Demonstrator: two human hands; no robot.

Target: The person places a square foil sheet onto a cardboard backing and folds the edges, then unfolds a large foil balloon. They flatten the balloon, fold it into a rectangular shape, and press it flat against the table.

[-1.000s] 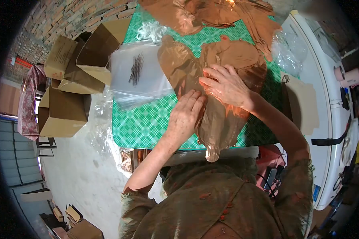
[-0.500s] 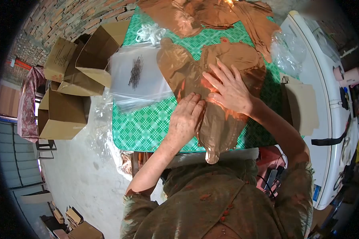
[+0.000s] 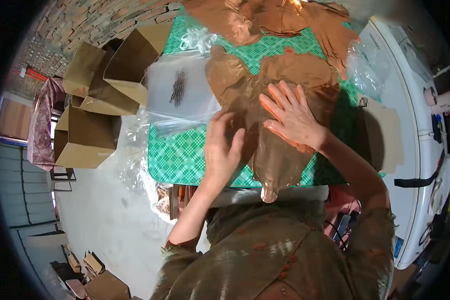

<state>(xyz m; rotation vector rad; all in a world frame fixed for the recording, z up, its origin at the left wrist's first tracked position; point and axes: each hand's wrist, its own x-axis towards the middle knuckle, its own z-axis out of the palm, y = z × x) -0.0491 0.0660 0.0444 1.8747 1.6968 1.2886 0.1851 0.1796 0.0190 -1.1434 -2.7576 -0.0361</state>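
A brown, shiny piece shaped like a balloon or garment (image 3: pixel 300 70) lies flat on the green checked tabletop (image 3: pixel 180 162), its narrow end over the near edge. My right hand (image 3: pixel 297 120) rests palm down on its middle with fingers spread. At the piece's left edge is my left hand (image 3: pixel 222 145), thumb apart from its curled fingers, nothing visible between them. Left of the piece lies a stack of clear plastic bags (image 3: pixel 165 90) with dark print. Whether the brown piece is inside a clear bag I cannot tell.
More brown pieces (image 3: pixel 275 20) lie at the table's far end, near a white bundle of strips (image 3: pixel 197 39). Clear plastic (image 3: pixel 365 65) and cardboard (image 3: pixel 382 130) are at the right, beside a white appliance (image 3: pixel 420 135). Open cardboard boxes (image 3: pixel 90 135) stand at the left.
My left hand has come off the brown piece's middle toward its left edge, and its thumb has opened out. My right hand stays spread on the piece. The whole view has shifted slightly.
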